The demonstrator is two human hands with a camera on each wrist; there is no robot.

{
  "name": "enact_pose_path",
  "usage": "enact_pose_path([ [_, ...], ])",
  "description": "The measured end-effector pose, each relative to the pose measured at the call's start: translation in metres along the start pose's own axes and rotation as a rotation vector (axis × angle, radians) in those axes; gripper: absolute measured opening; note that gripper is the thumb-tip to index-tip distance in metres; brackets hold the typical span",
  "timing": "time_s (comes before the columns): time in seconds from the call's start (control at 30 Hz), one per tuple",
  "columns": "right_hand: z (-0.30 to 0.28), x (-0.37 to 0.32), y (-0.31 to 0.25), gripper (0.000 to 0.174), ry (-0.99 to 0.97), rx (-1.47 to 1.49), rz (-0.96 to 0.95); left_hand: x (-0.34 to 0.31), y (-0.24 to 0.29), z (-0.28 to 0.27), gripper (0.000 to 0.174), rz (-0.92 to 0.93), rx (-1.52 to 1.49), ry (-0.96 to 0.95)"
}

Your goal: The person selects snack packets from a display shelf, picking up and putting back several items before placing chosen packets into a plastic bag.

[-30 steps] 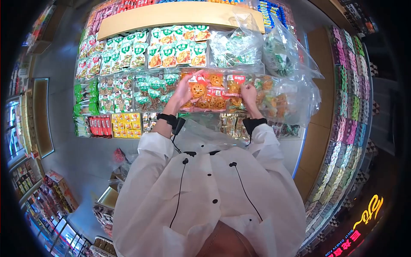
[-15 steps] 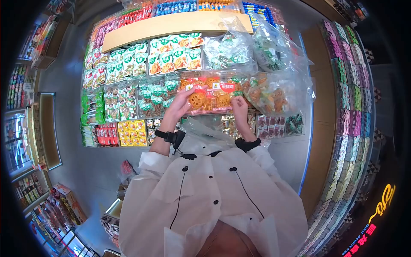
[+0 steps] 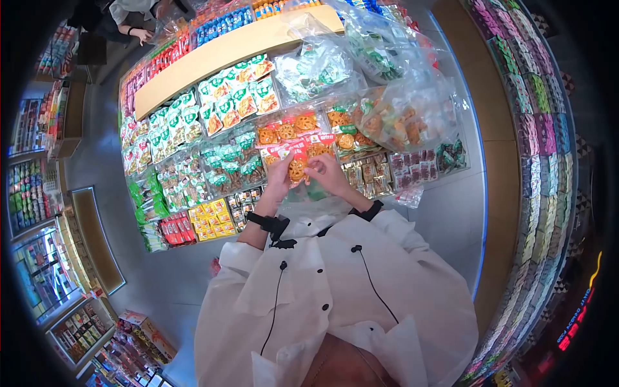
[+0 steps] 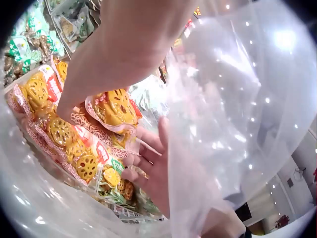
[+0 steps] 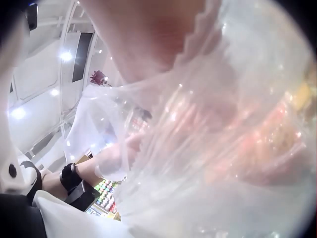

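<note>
In the head view my left hand grips a red-topped packet of lotus root slices. My right hand is at the packet's right edge. In the left wrist view the right hand shows spread fingers right at the end of that packet, the thumb standing apart. The left hand's fingers are mostly hidden behind its own forearm there. Clear plastic fills much of the left wrist view and blurs the right wrist view. More lotus root packets lie in a bin just beyond the hands.
Clear bags of snack packets bulge over the display's right side. Yellow packets and red packets fill front bins. A wooden board spans the display's back. Another person's hand is at the far left corner.
My right hand has moved left, from the bin's right side to the packet in front of my left hand. Both hands have come nearer the body, and the head view has turned.
</note>
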State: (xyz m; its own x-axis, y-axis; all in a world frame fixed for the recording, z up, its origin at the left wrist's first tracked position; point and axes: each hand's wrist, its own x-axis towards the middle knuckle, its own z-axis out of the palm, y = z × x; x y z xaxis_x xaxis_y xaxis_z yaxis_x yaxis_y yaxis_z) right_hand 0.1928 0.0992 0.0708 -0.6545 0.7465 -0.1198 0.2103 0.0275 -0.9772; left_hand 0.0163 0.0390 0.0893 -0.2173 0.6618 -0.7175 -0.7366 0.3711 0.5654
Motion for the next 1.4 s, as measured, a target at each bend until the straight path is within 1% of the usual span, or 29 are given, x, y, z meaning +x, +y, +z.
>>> enact_pose_path([
  [0.07,-0.011,0.005,0.011,0.031,0.146,-0.161,-0.093,0.003,-0.003,0.022,0.027,0.009,0.016,0.011],
  [0.1,-0.017,0.009,0.018,0.031,0.15,-0.156,-0.088,0.01,-0.006,0.03,0.029,0.05,0.1,0.058],
  [0.13,-0.023,0.012,0.025,0.031,0.089,-0.072,0.06,0.018,-0.009,0.035,0.031,0.09,0.185,0.104],
  [0.17,-0.026,0.014,0.029,0.032,0.027,0.014,0.206,0.051,-0.031,0.021,0.042,0.172,0.31,0.13],
  [0.2,-0.028,0.014,0.025,0.032,0.03,0.02,0.212,0.052,-0.028,0.027,0.042,0.166,0.316,0.131],
  [0.27,-0.033,0.016,0.016,0.031,0.036,0.344,0.296,0.054,-0.026,0.041,0.05,0.435,0.869,0.276],
  [0.3,-0.03,0.017,0.015,0.031,0.04,0.35,0.301,0.032,-0.014,0.066,0.052,0.443,0.785,0.279],
  [0.37,-0.022,0.02,0.015,0.033,0.153,0.223,0.237,0.055,-0.025,0.057,0.05,0.395,0.724,0.276],
  [0.4,-0.02,0.023,0.024,0.033,0.157,0.23,0.243,0.066,-0.029,0.052,0.049,0.354,0.658,0.276],
  [0.43,-0.018,0.029,0.037,0.039,0.181,0.406,0.236,0.073,-0.027,0.048,0.049,0.349,0.665,0.276],
  [0.47,-0.018,0.035,0.05,0.046,0.204,0.581,0.228,0.079,-0.024,0.042,0.048,0.41,0.586,0.324],
  [0.5,-0.026,0.04,0.05,0.046,0.206,0.584,0.234,0.084,-0.02,0.036,0.047,0.469,0.503,0.373],
  [0.57,-0.048,0.051,0.045,0.045,0.317,0.566,0.283,0.091,0.0,0.019,0.045,0.481,0.484,0.372],
  [0.6,-0.056,0.059,0.061,0.045,0.318,0.566,0.288,0.093,0.007,0.014,0.043,0.5,0.463,0.369],
  [0.67,-0.066,0.075,0.105,0.044,0.422,0.155,0.296,0.077,0.029,0.029,0.042,0.434,0.466,0.322],
  [0.7,-0.071,0.081,0.106,0.044,0.425,0.155,0.302,0.072,0.037,0.033,0.041,0.373,0.469,0.273],
  [0.73,-0.077,0.086,0.103,0.04,0.399,-0.028,0.316,0.085,0.031,0.021,0.041,0.369,0.471,0.272],
  [0.77,-0.08,0.091,0.1,0.036,0.369,-0.209,0.327,0.106,0.022,0.004,0.036,0.384,0.609,0.219],
  [0.8,-0.08,0.096,0.1,0.036,0.37,-0.209,0.33,0.11,0.023,0.002,0.032,0.399,0.747,0.165],
  [0.87,-0.074,0.103,0.099,0.039,0.374,-0.452,0.306,0.115,0.013,0.001,0.031,0.398,0.82,0.158],
  [0.9,-0.071,0.106,0.1,0.038,0.39,-0.475,0.306,0.113,0.014,0.007,0.041,0.399,0.893,0.15],
  [0.93,-0.069,0.109,0.103,0.038,0.39,-0.475,0.31,0.108,0.02,0.014,0.041,0.396,0.893,0.148],
  [1.0,-0.066,0.117,0.111,0.038,0.34,-0.326,0.364,0.101,0.03,0.024,0.065,0.311,1.439,-0.015],
  [1.03,-0.065,0.122,0.115,0.038,0.34,-0.325,0.368,0.103,0.028,0.024,0.065,0.308,1.44,-0.017],
  [1.1,-0.062,0.133,0.119,0.038,0.327,-0.382,0.338,0.107,0.026,0.027,0.074,0.273,1.606,-0.01],
  [1.23,-0.054,0.145,0.11,0.037,0.245,-0.197,0.366,0.111,0.021,0.024,0.072,0.322,1.679,0.027],
  [1.3,-0.047,0.145,0.103,0.031,0.348,-0.167,0.407,0.11,0.023,0.024,0.071,0.344,1.734,0.04],
  [1.33,-0.044,0.149,0.111,0.031,0.35,-0.165,0.408,0.109,0.026,0.026,0.071,0.344,1.737,0.039],
  [1.4,-0.041,0.153,0.118,0.025,0.375,-0.199,0.352,0.105,0.029,0.03,0.068,0.357,1.769,0.034],
])
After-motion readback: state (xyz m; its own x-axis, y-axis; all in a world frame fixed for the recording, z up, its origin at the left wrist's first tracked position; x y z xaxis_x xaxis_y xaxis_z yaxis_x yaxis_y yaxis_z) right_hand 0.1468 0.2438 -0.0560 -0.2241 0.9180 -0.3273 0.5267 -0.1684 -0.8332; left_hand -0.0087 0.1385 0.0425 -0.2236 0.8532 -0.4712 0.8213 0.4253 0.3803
